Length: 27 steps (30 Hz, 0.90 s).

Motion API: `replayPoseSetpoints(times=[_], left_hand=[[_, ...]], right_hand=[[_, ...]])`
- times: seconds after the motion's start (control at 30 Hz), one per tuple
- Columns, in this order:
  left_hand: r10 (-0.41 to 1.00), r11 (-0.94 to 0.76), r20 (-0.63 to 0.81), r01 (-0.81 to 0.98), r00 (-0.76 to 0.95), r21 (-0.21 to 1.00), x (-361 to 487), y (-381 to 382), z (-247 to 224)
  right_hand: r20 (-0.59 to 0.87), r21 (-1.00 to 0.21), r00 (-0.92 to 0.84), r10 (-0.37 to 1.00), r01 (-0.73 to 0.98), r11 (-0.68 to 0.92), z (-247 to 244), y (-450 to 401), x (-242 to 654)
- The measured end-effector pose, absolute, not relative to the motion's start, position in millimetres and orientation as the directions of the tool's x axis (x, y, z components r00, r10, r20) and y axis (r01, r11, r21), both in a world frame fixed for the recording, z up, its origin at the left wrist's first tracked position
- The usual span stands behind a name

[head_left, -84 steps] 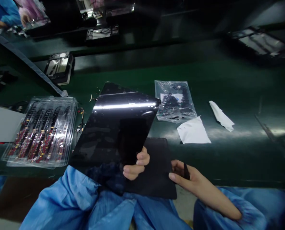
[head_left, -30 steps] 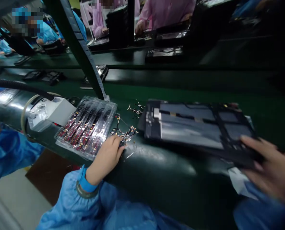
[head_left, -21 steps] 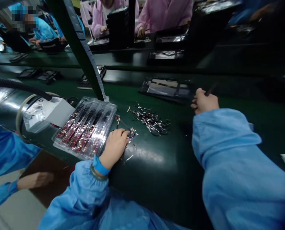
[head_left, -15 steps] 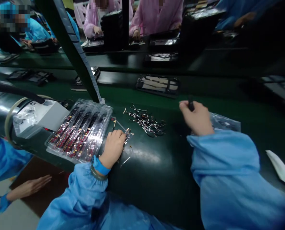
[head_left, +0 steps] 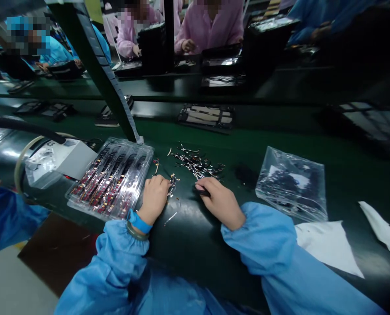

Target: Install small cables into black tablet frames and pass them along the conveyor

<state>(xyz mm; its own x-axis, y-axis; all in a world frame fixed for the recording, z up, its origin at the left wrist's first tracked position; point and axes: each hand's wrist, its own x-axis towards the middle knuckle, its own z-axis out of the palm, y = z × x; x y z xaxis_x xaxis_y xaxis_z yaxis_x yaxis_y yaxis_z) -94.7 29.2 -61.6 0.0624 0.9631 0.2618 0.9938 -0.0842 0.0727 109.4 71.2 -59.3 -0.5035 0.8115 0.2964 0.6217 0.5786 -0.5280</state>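
My left hand (head_left: 155, 196) rests on the dark green bench beside the clear tray, its fingers curled at a small cluster of parts (head_left: 172, 181); what its fingertips hold, if anything, is hidden. My right hand (head_left: 219, 199) is closed around a black tool (head_left: 202, 191), just in front of the pile of thin black and silver strips (head_left: 199, 165). Rows of red and black flex parts lie in the clear plastic tray (head_left: 111, 177), left of my left hand. A thin silver strip (head_left: 170, 218) lies loose on the bench near me.
A clear plastic bag (head_left: 291, 183) and a white cloth (head_left: 329, 245) lie to the right. A white box (head_left: 73, 157) with a cable stands at the left. Black frames (head_left: 206, 117) lie beyond a slanted post (head_left: 99, 70). Co-workers sit opposite; a co-worker's hand shows at the left edge.
My right hand has moved left and nearer to me with the black tool, to the strip pile. More of the plastic bag and the white cloth shows. The co-worker's hand at left has moved up.
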Motion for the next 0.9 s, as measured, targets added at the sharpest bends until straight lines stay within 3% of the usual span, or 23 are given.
replayPoseSetpoints(times=[0.37,0.73,0.9], left_hand=[[0.847,-0.203,0.532,0.930,0.011,0.305,-96,29,-56],[0.887,-0.248,0.461,0.865,0.023,0.435,-102,27,-72],[0.888,-0.272,0.459,0.835,0.026,0.479,-105,26,-71]], right_hand=[[0.530,-0.372,-0.509,0.679,0.580,0.725,-61,81,71],[0.692,-0.205,-0.533,0.486,0.501,0.841,-70,110,60],[0.741,-0.242,-0.484,0.466,0.455,0.857,-69,126,62]])
